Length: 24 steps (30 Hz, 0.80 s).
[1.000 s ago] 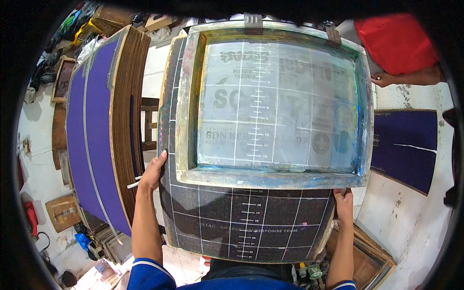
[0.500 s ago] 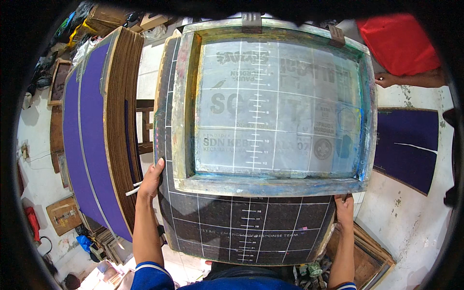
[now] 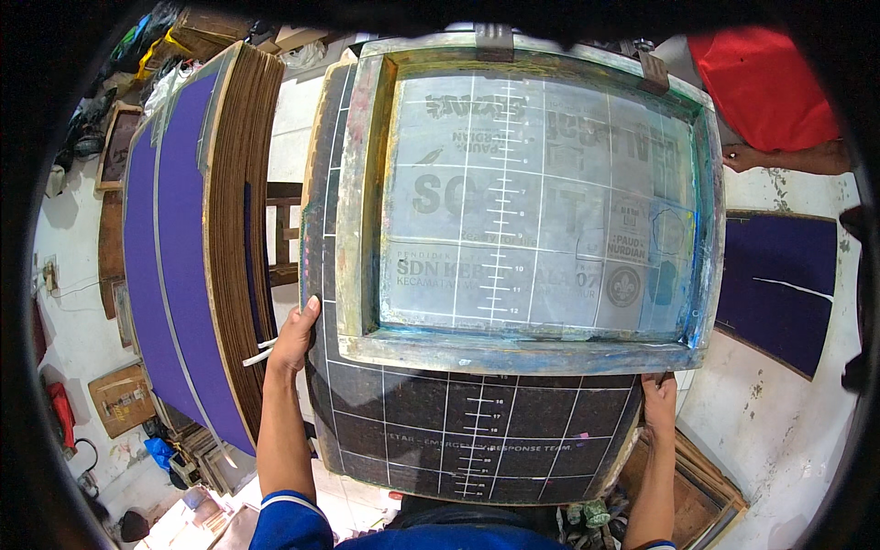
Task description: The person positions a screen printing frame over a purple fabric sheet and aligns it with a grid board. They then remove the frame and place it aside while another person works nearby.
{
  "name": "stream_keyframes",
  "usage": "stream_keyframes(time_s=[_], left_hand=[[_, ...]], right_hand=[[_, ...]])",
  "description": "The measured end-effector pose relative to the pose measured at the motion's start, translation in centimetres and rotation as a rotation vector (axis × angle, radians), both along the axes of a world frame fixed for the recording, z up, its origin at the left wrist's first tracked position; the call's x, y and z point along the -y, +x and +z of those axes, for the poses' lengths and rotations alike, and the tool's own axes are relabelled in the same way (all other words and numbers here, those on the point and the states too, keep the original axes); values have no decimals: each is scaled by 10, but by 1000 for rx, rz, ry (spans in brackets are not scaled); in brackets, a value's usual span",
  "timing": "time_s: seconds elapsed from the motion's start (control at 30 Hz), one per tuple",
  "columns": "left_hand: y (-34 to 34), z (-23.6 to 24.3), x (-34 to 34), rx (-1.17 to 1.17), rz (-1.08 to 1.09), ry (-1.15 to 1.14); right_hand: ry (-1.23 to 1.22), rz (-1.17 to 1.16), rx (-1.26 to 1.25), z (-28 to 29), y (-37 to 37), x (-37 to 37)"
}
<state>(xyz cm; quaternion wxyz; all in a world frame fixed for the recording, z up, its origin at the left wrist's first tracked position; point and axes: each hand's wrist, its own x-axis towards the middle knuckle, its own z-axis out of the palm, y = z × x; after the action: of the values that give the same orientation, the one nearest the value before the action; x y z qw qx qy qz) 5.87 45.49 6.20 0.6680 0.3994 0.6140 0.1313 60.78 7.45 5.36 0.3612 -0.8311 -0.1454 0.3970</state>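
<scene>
A screen-printing frame (image 3: 513, 356) with a pale, stencilled mesh (image 3: 568, 211) lies over a black board (image 3: 541, 403) ruled with white grid lines and a centre scale. Two clamps (image 3: 495, 42) sit on the frame's far edge. My left hand (image 3: 295, 335) is closed on the board's left edge, its thumb on top and its other fingers mostly hidden. On the right, my right hand (image 3: 658, 403) grips the board's edge just below the frame's near right corner. The board's near end reaches close to my body.
To the left stands a thick stack of purple-faced boards (image 3: 188, 247). Another purple board (image 3: 779, 289) lies at right. At upper right are red cloth (image 3: 761, 87) and another person's bare limb (image 3: 793, 158). Wooden frames (image 3: 692, 486) lean below my right arm; clutter (image 3: 192, 449) covers the lower left.
The frame, board and both my hands appear slightly farther right in the picture, and the surroundings shift a little too. My grip on both edges stays the same.
</scene>
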Motion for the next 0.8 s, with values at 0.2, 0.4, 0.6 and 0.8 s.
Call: stream_keyframes(time_s=[0.2, 0.4, 0.6, 0.8], left_hand=[[2, 1, 0, -11, 14, 12], [-1, -3, -1, -6, 5, -2], [-2, -2, -2, -12, -21, 19], [-1, 1, -1, 5, -27, -8]], right_hand=[[70, -98, -55, -4, -6, 2], [370, -394, -603, -36, 26, 28], [714, -571, -945, -111, 70, -7], [692, -658, -852, -140, 89, -46]])
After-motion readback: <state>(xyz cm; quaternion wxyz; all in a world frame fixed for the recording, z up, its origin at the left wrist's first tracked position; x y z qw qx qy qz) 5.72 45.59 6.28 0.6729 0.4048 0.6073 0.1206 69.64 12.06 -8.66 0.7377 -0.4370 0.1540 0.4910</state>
